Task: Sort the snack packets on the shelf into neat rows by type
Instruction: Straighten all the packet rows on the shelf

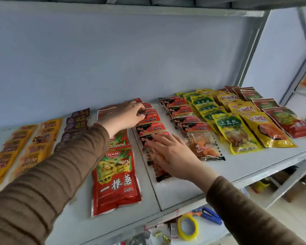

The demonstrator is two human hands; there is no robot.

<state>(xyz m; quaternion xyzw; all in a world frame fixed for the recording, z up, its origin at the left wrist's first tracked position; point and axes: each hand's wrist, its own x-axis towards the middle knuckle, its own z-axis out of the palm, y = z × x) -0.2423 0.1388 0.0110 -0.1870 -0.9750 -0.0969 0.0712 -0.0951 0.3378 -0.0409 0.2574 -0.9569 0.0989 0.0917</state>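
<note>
Left grip point(125, 115) perhaps pinching packet | white shelf point(184, 188) | blue wall point(113, 59)

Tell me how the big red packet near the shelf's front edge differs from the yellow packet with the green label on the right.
The big red packet is mostly red with white characters; the yellow packet is yellow with a green label. The red packet looks larger, though it lies nearer the camera. The red one points straight back; the yellow one is angled. Both lie flat at the front of overlapping rows.
</note>
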